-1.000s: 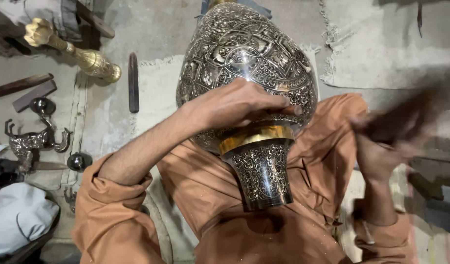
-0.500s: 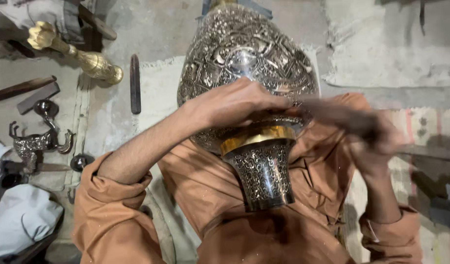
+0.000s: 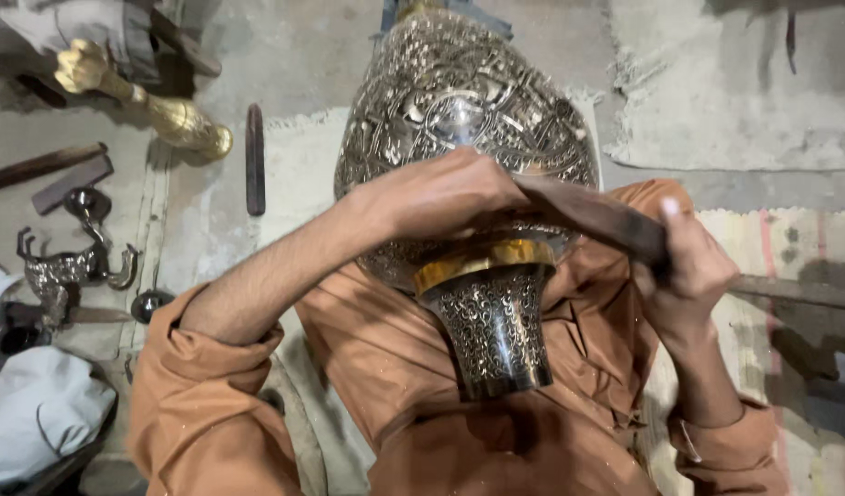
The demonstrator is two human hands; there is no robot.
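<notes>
Presently, the engraved metal vase (image 3: 464, 119), laid across the lap, is steadied by the left hand (image 3: 441, 193) pressed over its body, while a dark flat tool (image 3: 592, 216) (gripped firmly in the right hand (image 3: 693, 271)) is best stroked evenly along the shoulder.

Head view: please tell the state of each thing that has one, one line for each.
Engraved metal vase: lying tilted on the lap, foot toward the camera.
Left hand: pressed on the vase body.
Right hand: closed around the dark wooden tool.
Dark wooden tool: its end is against the vase.
Brass piece: lying on the floor, untouched.
</notes>
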